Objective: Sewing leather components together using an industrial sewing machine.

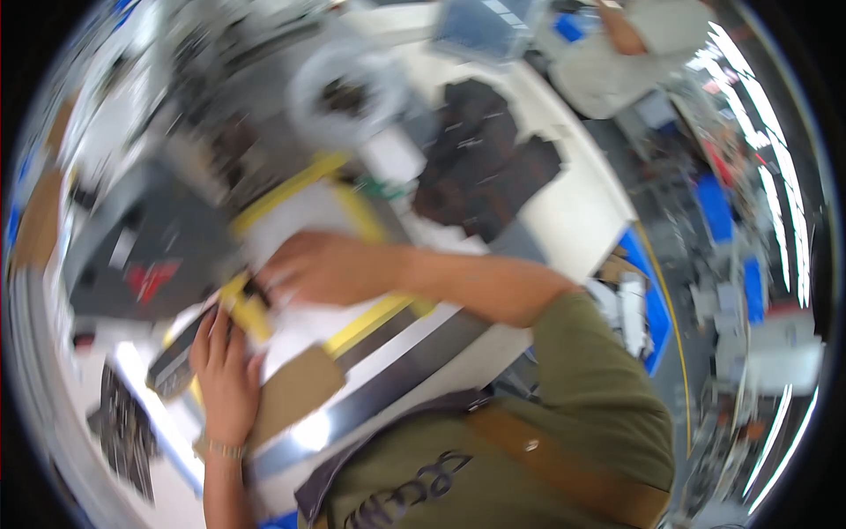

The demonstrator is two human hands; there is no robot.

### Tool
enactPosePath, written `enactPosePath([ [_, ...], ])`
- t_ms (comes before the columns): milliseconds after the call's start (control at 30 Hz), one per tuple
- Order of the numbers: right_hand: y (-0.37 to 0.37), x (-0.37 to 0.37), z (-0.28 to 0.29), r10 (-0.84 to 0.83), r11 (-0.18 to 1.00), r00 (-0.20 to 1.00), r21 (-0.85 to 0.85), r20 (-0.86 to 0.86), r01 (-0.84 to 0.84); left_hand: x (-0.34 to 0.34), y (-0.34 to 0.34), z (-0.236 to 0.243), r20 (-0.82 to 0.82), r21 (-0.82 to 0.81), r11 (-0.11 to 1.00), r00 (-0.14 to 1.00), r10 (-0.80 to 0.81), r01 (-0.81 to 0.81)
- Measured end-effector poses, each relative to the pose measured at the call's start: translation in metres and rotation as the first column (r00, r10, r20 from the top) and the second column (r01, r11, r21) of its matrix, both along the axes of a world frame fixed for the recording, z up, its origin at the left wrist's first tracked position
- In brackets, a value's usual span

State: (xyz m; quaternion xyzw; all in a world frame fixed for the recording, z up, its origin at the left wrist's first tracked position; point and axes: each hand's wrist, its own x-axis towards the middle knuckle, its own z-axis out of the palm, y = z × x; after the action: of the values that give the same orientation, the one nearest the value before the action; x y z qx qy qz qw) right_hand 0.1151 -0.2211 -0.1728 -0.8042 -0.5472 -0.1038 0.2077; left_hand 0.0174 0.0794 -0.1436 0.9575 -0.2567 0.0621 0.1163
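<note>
My left hand (224, 368) lies with its fingers stretched out and thumb apart, fingertips at a yellow piece (247, 307) and a long dark grey piece (181, 354) with a rounded end. Whether these two are joined, I cannot tell. My right hand (322, 269) reaches across from the right, its fingers pointing at the upper edge of the yellow piece, near a small black part. Motion smears those fingers, so their grip is unclear. Beneath the hands is a white work surface (295, 220) bordered with yellow strips. A brown flat piece (300, 388) lies beside my left hand.
A grey machine housing (145, 242) with a red mark stands at the left. Dark flat pieces (476, 159) are heaped on the white table (577, 207). Farther back are a round translucent container (308, 97) and a clear bin (480, 31). Another person (634, 53) sits at the upper right.
</note>
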Motion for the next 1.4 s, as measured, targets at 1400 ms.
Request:
enactPosePath([
  [1400, -0.005, -0.004, 0.019, -0.012, 1.0, 0.996, -0.001, -0.085, 0.012, 0.006, -0.003, 0.007, 0.051, -0.048, 0.995, 0.995, -0.08, 0.082],
])
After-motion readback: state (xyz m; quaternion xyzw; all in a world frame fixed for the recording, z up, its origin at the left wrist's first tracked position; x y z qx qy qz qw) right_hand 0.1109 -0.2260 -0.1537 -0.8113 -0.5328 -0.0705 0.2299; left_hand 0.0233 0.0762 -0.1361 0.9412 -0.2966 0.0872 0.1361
